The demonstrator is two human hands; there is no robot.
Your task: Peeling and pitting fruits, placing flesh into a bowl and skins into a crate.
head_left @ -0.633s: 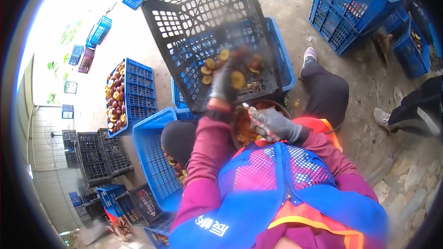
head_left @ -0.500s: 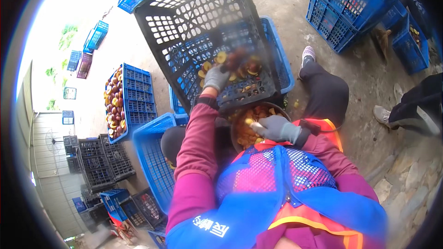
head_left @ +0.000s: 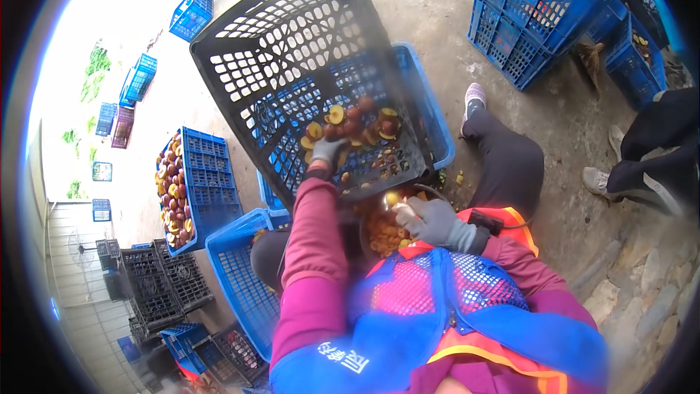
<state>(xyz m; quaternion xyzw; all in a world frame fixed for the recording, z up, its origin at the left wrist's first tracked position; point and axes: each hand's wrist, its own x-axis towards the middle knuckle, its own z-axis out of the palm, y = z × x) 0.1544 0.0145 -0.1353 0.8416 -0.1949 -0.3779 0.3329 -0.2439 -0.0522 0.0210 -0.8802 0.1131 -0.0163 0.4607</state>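
A black plastic crate [head_left: 283, 42] stands tilted before me, with halved plums [head_left: 355, 128], red-skinned and yellow inside, gathered low in it. My left hand [head_left: 329, 152], in a grey glove, is at the near edge of these plums with its fingers curled; whatever they hold is hidden. Gloved too, my right hand [head_left: 432, 220] closes around a small pale tool [head_left: 405, 208], its exact kind unclear. A yellow piece of fruit [head_left: 392, 198] shows at the tool's tip. Below that, a round bowl [head_left: 367, 239] in my lap contains orange-yellow fruit pieces [head_left: 386, 230].
A blue crate [head_left: 437, 113] lies beneath the black one, and another blue crate [head_left: 237, 255] is beside my left leg. Further left stands a blue crate of plums [head_left: 208, 175]. Stacked blue crates [head_left: 521, 25] rise at the far right, near another person's legs [head_left: 656, 153].
My left hand has drawn back toward me and slightly left within the black crate. The right hand has shifted a little lower, and the yellow piece shows more clearly. The whole view has shifted somewhat.
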